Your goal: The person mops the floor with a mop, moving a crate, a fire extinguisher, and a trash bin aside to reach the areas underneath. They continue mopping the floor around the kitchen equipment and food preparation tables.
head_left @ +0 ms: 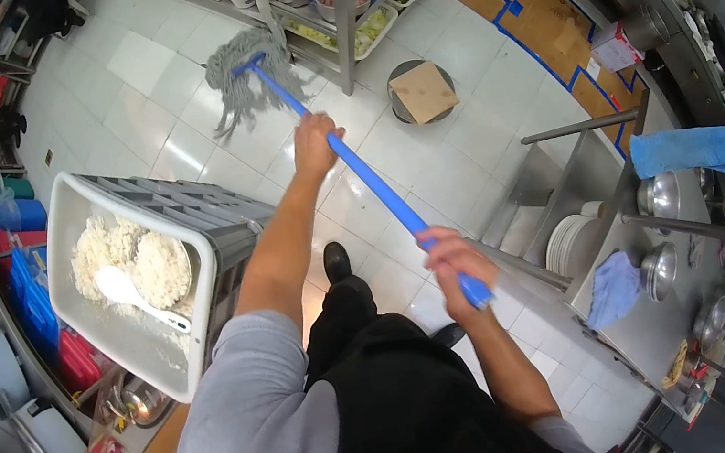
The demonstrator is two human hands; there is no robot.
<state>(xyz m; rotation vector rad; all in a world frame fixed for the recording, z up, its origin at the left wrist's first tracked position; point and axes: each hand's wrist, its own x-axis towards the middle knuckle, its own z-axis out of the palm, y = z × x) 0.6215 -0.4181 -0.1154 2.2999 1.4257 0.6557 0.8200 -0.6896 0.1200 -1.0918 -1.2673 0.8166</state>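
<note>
While both hands grip a blue mop handle slanting across a white-tiled kitchen floor, the left hand is closed around the shaft higher up, nearer the head, and the right hand is wrapped around it close to its upper end. The grey string mop head lies spread on the tiles just in front of a metal shelving rack, whose lower shelves carry trays and bowls of food. To the person's left, a tilted white plastic tub holds mounds of cooked white rice with a white rice paddle lying across them; it sits on a grey ribbed crate. A black shoe shows on the tiles beneath the handle. Farther off, a round container topped with a piece of cardboard stands on the floor. To the right, a steel surface holds a stack of white plates, metal bowls and a blue cloth, and another blue cloth hangs over a rail above.
</note>
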